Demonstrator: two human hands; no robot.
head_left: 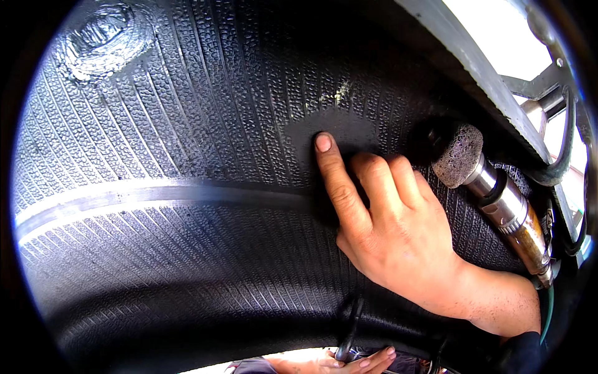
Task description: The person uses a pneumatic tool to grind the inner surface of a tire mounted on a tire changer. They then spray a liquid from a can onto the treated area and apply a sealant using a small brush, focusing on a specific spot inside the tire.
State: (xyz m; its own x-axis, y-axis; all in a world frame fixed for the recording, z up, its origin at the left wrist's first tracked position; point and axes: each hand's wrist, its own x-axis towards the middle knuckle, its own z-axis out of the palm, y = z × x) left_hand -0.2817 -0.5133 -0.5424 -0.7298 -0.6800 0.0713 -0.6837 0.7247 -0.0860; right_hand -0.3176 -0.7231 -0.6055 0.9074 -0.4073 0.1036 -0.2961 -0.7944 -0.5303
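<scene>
My right hand [405,230] reaches in from the lower right, over the ribbed black inner wall of a tyre [187,124]. Its index fingertip rests on a smooth, dark, bare-looking spot [358,124] in the textured rubber; the other fingers are curled and no object shows in them. Just right of this hand lies a metal grinder [507,212] with a rounded, rough, porous head [458,156]. At the bottom edge, partly cut off, my left hand [364,363] lies with fingers stretched, beside a black hooked bar [354,327] over the tyre's near rim.
A shiny, roughened round patch [106,40] marks the rubber at upper left. Small yellowish marks [341,93] sit above the smooth spot. A raised band [124,194] crosses the wall. Along the right run a grey metal edge [486,81], brackets and a green hose [549,311].
</scene>
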